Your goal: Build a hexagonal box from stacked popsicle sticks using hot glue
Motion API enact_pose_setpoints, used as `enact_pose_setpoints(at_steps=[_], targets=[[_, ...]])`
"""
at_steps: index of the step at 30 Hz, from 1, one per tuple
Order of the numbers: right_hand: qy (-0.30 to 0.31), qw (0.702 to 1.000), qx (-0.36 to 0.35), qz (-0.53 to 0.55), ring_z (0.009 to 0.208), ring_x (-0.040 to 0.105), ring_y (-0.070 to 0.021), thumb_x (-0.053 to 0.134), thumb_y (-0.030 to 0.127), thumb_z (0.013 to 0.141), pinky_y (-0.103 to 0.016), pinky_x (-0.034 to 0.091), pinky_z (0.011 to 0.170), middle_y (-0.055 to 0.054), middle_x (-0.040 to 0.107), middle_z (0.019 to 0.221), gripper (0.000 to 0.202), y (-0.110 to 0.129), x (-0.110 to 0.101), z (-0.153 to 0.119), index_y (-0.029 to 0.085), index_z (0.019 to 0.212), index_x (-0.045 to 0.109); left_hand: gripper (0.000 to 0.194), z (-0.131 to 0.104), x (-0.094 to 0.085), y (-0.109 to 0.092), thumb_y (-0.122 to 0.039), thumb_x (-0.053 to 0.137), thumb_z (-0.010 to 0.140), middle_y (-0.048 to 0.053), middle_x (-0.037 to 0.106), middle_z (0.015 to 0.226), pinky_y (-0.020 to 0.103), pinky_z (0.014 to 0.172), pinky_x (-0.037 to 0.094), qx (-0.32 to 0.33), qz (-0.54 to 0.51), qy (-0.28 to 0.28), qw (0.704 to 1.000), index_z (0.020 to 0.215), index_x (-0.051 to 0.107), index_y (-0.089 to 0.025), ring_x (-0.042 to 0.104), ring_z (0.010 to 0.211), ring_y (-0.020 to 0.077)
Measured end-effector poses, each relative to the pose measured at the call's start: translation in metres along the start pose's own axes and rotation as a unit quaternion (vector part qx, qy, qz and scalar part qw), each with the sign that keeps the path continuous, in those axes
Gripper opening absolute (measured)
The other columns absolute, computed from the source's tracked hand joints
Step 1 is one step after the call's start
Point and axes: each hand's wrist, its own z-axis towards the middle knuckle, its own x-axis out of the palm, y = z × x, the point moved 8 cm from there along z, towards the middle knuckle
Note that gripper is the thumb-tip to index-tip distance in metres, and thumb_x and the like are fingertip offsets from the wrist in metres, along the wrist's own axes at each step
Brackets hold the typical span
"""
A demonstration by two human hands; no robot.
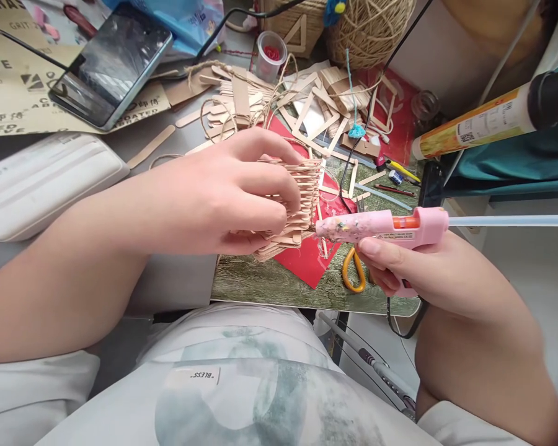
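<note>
Right hand (411, 263) gripping glue gun (360, 225), "BLESS" shirt label (193, 376), "240" paper (9, 93)

Tabletop (177, 279): bright, pale, fairly even light; source out of view.
Phone (111, 65): pale reflections across the dark glass, far left.
Left forearm (106, 241): soft shade along its near side.
Glue gun (376, 227): reasonably sharp; tiny label print soft.
Outer edges: wide-angle stretching, right forearm (483, 285) bulging.
</note>
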Motion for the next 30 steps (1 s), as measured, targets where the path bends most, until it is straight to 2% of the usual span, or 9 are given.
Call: enact_pose_setpoints(at_steps=[4,12,16,21,25,30], targets=[[-0.002,1.000,0.027,-0.014,0.046,0.039,-0.0120,0.071,0.061,0.096,-0.023,0.029,0.039,0.003,0.045,0.054,0.055,-0.0046,-0.0036,-0.0004,0.027,0.139,0.074,0.013,0.0005,-0.0004,0.0009,-0.031,0.062,0.104,-0.001,0.073,0.125,0.050,0.125,0.046,-0.008,-0.010,0.001,1.000,0.099,0.073,-0.027,0.047,0.152,0.0273],[-0.012,1.000,0.007,0.000,0.047,0.043,-0.0125,0.073,0.060,0.096,-0.023,0.030,0.038,0.002,0.048,0.055,0.053,-0.0037,-0.0041,0.0002,0.029,0.138,0.075,0.014,0.0007,-0.0032,-0.0033,-0.031,0.062,0.103,0.001,0.073,0.121,0.055,0.116,0.054,0.035,0.012,-0.024,0.999,0.099,0.073,-0.024,0.053,0.146,0.0317],[-0.013,1.000,0.015,-0.005,0.046,0.043,-0.0122,0.069,0.061,0.098,-0.024,0.031,0.038,0.001,0.051,0.055,0.052,-0.0053,-0.0024,0.0001,0.028,0.138,0.076,0.009,0.0010,-0.0019,-0.0009,-0.031,0.065,0.101,0.000,0.073,0.121,0.055,0.119,0.053,0.011,0.013,-0.011,1.000,0.097,0.072,-0.028,0.052,0.148,0.0298],[-0.028,0.999,0.023,-0.006,0.046,0.046,-0.0134,0.070,0.061,0.097,-0.024,0.030,0.037,0.001,0.052,0.054,0.052,-0.0060,-0.0040,-0.0012,0.027,0.134,0.077,0.010,0.0011,-0.0023,-0.0027,-0.031,0.064,0.102,-0.001,0.073,0.123,0.051,0.123,0.051,0.015,0.018,-0.012,1.000,0.098,0.071,-0.026,0.049,0.149,0.0279],[-0.024,0.999,0.023,0.005,0.045,0.043,-0.0120,0.071,0.060,0.097,-0.024,0.030,0.036,0.001,0.052,0.056,0.050,-0.0040,-0.0022,-0.0014,0.027,0.134,0.077,0.014,0.0003,0.0009,0.0006,-0.033,0.060,0.104,-0.002,0.071,0.126,0.051,0.123,0.050,0.003,0.029,0.006,1.000,0.100,0.072,-0.027,0.049,0.150,0.0275],[-0.021,0.999,0.028,0.000,0.046,0.040,-0.0114,0.069,0.061,0.098,-0.023,0.029,0.037,0.003,0.047,0.055,0.051,-0.0048,-0.0011,0.0007,0.028,0.136,0.075,0.008,-0.0002,-0.0010,-0.0020,-0.032,0.065,0.101,-0.001,0.072,0.125,0.052,0.119,0.053,0.031,0.028,-0.014,0.999,0.102,0.071,-0.027,0.052,0.146,0.0302]])
